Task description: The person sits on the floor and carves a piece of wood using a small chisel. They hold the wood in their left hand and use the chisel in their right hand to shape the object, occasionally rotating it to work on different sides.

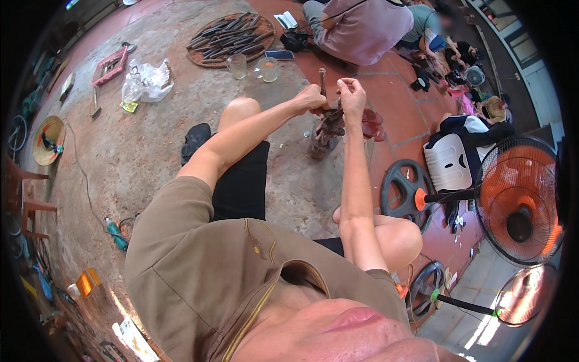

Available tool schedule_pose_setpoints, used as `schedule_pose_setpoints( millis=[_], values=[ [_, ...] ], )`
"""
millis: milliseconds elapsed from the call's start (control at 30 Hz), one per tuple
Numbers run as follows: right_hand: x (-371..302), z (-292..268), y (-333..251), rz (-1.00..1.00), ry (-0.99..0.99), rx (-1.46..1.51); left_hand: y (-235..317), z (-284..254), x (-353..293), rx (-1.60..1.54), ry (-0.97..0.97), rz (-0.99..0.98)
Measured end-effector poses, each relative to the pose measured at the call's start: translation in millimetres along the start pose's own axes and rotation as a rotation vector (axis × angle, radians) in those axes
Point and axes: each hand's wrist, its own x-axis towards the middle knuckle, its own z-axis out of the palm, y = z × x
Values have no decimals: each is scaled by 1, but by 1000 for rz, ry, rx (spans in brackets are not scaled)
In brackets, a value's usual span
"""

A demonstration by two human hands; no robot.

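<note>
My left hand point(310, 99) is closed around a thin, dark brown upright rod point(322, 79), whose top end sticks up above the fist. Just to its right, my right hand point(351, 96) is raised with thumb and fingertips pinched together; whatever lies between them is too small to make out. Below both hands, between my knees, stands a brown, lumpy, carved-looking piece point(329, 125) on a short, dull round block point(322, 146). Several dark red, rounded pieces point(373, 125) lie beside it, partly behind my right wrist.
Ahead lie a round tray point(192, 53) of dark rod-shaped tools, glass mugs point(237, 67) and a phone point(279, 55). A plastic bag point(146, 81), pink basket point(110, 65) and hammer point(95, 104) are left. Standing fans point(520, 199) are right. Co-workers point(368, 30) sit beyond.
</note>
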Motion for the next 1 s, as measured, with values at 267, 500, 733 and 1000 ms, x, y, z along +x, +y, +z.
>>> schedule_pose_setpoints(
  millis=[267,500,733,1000],
  values=[
    [12,-29,4,41,-255,8,-4,15,-7,-144,-68,54],
    [-6,-22,-20,-150,-24,-874,2,20,-8,-224,-83,20],
    [0,-33,-13,-221,98,-669,3,29,-6,-235,-136,45],
    [9,-55,-6,-208,9,-423,6,45,-1,-305,-167,80]
  ],
)
